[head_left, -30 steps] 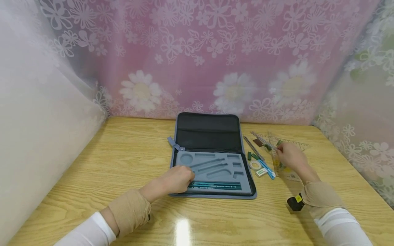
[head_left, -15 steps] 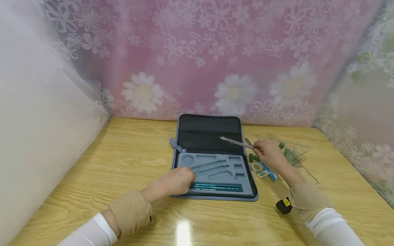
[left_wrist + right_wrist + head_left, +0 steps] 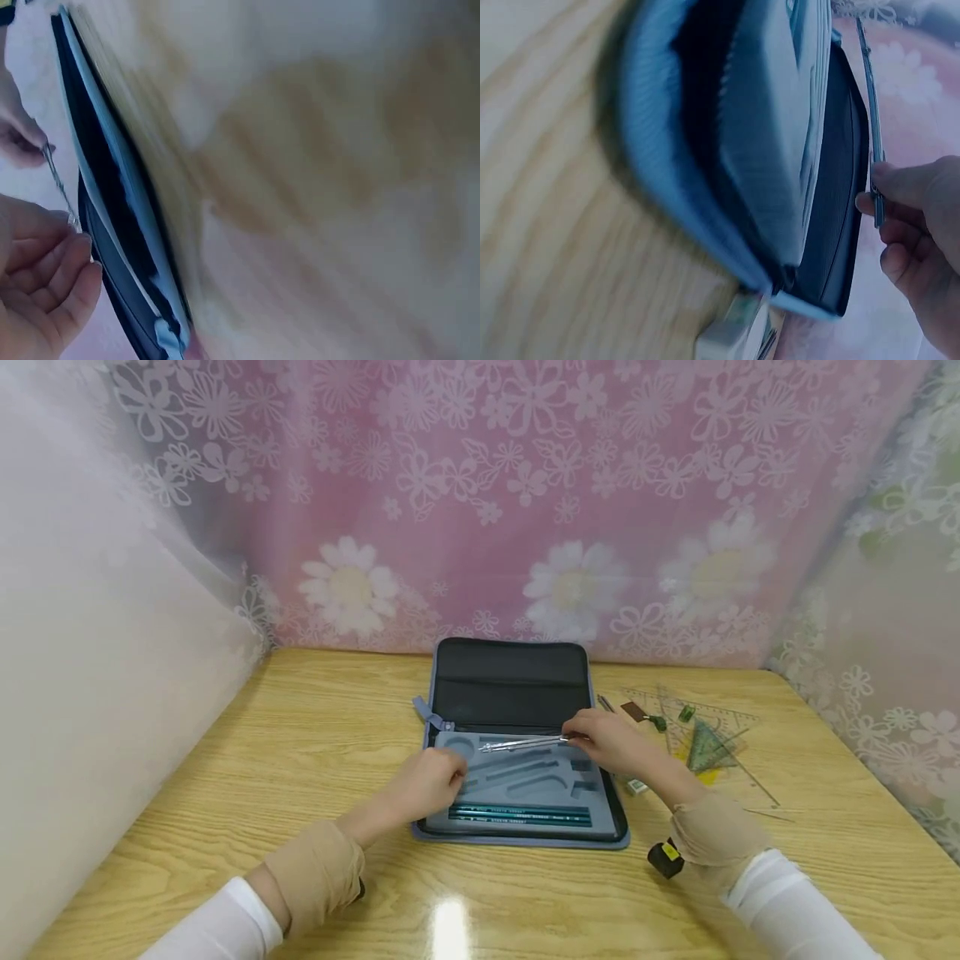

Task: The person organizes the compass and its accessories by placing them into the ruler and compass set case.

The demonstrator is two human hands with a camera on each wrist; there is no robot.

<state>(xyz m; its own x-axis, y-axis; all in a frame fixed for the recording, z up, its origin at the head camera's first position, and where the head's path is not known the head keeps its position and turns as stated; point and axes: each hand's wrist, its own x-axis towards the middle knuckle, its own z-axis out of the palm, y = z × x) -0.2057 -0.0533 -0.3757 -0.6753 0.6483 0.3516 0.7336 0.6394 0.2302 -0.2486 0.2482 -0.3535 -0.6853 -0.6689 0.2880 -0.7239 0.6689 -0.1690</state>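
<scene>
My right hand [image 3: 611, 742] pinches one end of a slim silver drawing compass [image 3: 522, 744] between thumb and fingers. The compass lies nearly level above the grey foam insert [image 3: 543, 741] of an opened zip case [image 3: 512, 667]. Over the insert's left side is my left hand [image 3: 429, 783], its fingers loosely curled and holding nothing. In the left wrist view, the compass's far tip appears close to the left fingertips [image 3: 75, 251]; touching or not, I cannot tell. Several dark green pencils [image 3: 521, 815] fill the insert's front slot. Other shaped slots show in the insert, partly hidden by hands and compass.
Right of the case lie clear set squares [image 3: 731, 714], a green triangular piece [image 3: 705, 747], a brown piece [image 3: 633, 711] and a white eraser [image 3: 637, 787]. A floral curtain [image 3: 480, 510] hangs behind the wooden table [image 3: 337, 718].
My right hand has carried the compass leftward from the pile of tools to above the insert. My left hand has come off the pencils' left end, rising slightly.
</scene>
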